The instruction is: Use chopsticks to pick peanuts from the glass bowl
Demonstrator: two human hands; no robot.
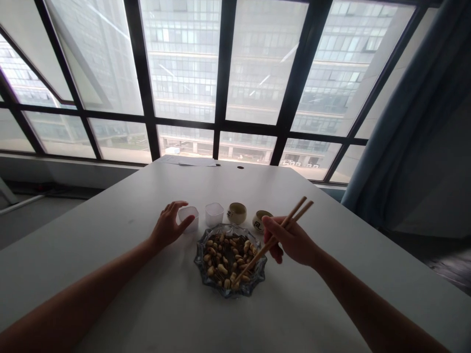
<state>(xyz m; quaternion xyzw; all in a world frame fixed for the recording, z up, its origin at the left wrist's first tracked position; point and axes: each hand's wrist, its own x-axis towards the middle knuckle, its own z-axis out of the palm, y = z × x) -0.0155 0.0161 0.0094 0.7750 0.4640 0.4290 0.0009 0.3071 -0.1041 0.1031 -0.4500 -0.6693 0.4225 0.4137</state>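
My right hand is closed round a pair of wooden chopsticks. Their tips reach down among the peanuts near the front of a scalloped glass bowl. Dark, thin pieces that look like sunflower seeds lie mixed with the nuts. To the left, my left hand curves its thumb and fingers round a small translucent plastic cup standing on the table. Whether the tips of the chopsticks pinch a peanut is hard to make out.
A second translucent cup and two small ceramic cups, one in the middle and one partly behind my right hand, stand behind the bowl. White sheets lie at the far edge of the white table, before large windows. A blue curtain hangs right.
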